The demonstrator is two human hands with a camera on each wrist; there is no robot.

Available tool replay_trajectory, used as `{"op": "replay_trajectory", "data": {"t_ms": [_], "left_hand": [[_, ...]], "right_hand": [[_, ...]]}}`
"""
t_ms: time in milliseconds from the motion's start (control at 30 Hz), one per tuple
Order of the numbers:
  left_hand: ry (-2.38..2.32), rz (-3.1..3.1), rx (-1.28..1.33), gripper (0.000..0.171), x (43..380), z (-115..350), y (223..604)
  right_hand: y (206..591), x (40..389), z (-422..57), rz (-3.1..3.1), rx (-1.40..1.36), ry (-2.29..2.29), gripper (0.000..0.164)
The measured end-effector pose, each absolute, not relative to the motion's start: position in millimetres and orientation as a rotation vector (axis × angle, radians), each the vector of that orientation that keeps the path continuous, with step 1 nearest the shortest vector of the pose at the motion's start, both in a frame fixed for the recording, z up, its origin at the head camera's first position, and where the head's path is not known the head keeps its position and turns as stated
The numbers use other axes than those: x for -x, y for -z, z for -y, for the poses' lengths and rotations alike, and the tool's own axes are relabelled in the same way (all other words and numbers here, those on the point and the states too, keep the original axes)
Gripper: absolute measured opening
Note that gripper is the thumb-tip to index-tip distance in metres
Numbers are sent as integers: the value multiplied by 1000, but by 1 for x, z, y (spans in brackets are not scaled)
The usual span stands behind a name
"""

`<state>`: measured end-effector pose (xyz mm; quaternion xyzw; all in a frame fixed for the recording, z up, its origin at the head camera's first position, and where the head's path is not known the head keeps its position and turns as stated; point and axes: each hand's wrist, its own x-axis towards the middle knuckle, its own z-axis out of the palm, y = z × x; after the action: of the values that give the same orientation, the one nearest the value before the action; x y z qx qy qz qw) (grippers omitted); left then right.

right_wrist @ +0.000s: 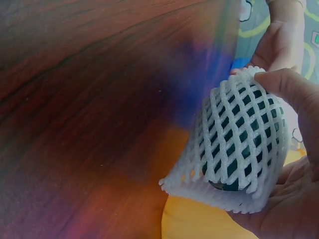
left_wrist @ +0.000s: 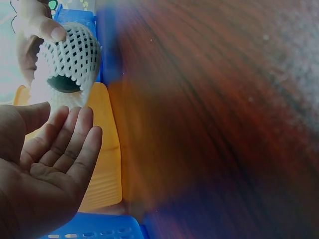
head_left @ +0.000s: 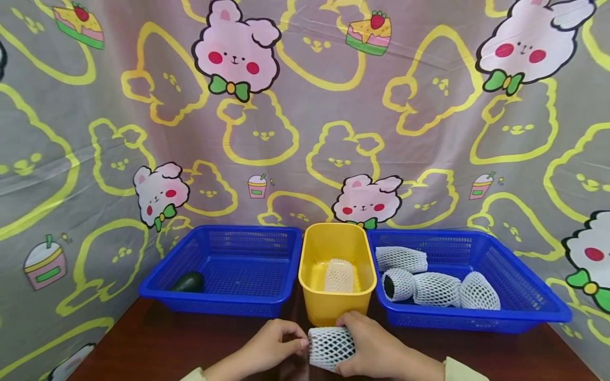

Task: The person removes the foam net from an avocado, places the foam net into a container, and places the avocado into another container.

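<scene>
A white foam net sleeve [head_left: 329,346] with a dark green oval fruit [left_wrist: 65,84] inside is held above the table, in front of the yellow bin [head_left: 329,312]. My right hand [head_left: 376,346] grips its right end, thumb and fingers wrapped around the net. At the opposite, open end, my left hand [head_left: 271,344] has its fingers loosely extended; in the left wrist view the fingertips lie just below the net's opening, and I cannot tell if they touch it. The right wrist view shows the fruit's dark skin through the mesh, with its tip near the net's rim.
The blue basket [head_left: 214,304] on the left holds one bare dark green fruit [head_left: 188,282]. Another foam net [head_left: 339,275] lies inside the yellow bin. In the right blue basket [head_left: 476,320] are several net-wrapped pieces [head_left: 436,288]. A patterned curtain [head_left: 305,106] hangs behind.
</scene>
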<state>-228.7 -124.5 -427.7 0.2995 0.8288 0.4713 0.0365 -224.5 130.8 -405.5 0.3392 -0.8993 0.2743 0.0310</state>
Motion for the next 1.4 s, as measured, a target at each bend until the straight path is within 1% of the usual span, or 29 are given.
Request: {"op": "replay_trajectory", "data": {"t_ms": [233, 433, 700, 1033, 1233, 1400], "left_hand": [[-1527, -2431, -854, 5, 229, 121, 430], [-1529, -2433, -848, 4, 229, 118, 431], [-1520, -2471, -864, 7, 231, 112, 429], [-1552, -2404, -900, 12, 230, 106, 434], [-1526, -2434, -876, 8, 231, 105, 433], [-1506, -2450, -864, 7, 232, 106, 433]], "right_hand": [[414, 228, -131, 2754, -1038, -828, 60], [416, 230, -131, 2760, -1035, -828, 60], [416, 230, -133, 2777, -1058, -876, 62], [411, 230, -138, 2845, -1083, -925, 69], [405, 231, -148, 2926, -1062, -996, 73], [404, 235, -160, 2866, -1149, -984, 65]]}}
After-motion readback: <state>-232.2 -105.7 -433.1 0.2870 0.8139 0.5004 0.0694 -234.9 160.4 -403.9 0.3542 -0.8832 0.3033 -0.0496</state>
